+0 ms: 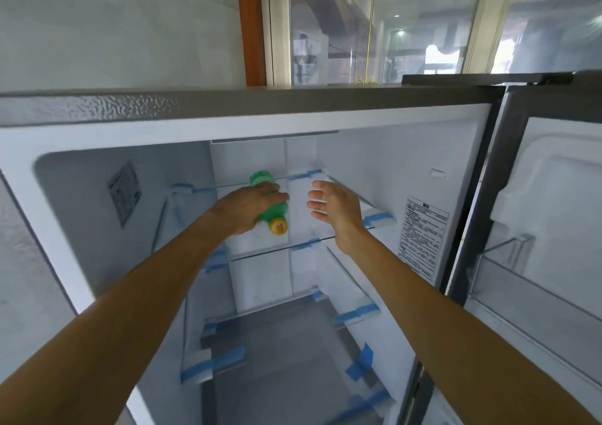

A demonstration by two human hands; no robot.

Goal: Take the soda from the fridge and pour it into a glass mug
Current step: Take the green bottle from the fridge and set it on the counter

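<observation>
Fingers point(272, 193) of our left hand point(247, 206): curled over the green soda bottle point(277, 211), gripping it.
Right hand point(335, 208): digits spread loose beside the bottle, holding nothing.
Soda bottle: on its side on the fridge's point(97, 137) top glass shelf point(299, 246), yellow cap point(279, 226) toward us.

Bright, even daylight, perhaps from the window point(374, 27); soft overall blur, wide-angle curvature at edges.
</observation>
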